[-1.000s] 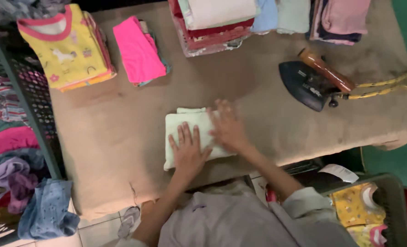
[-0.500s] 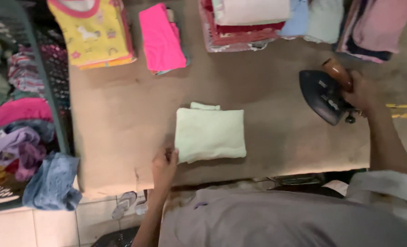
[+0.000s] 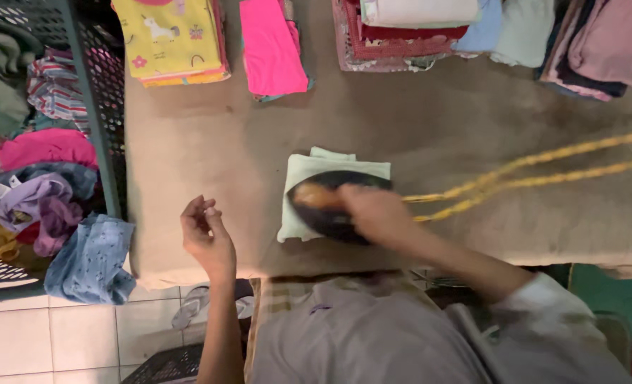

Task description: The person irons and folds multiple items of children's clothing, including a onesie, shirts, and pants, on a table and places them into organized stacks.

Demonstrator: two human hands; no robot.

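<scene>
A folded pale green cloth lies on the brown padded table near its front edge. A black iron with a brown handle rests on top of it. My right hand grips the iron's handle. Its yellow cord trails off to the right across the table. My left hand hovers above the table's front edge, left of the cloth, fingers loosely curled and holding nothing.
Stacks of folded clothes line the far side: a yellow stack, a pink one, and mixed piles to the right. A dark basket of unfolded clothes stands at the left. White tiled floor lies below.
My right hand has brought the iron from the right side of the table onto the green cloth. My left hand has lifted off the table edge.
</scene>
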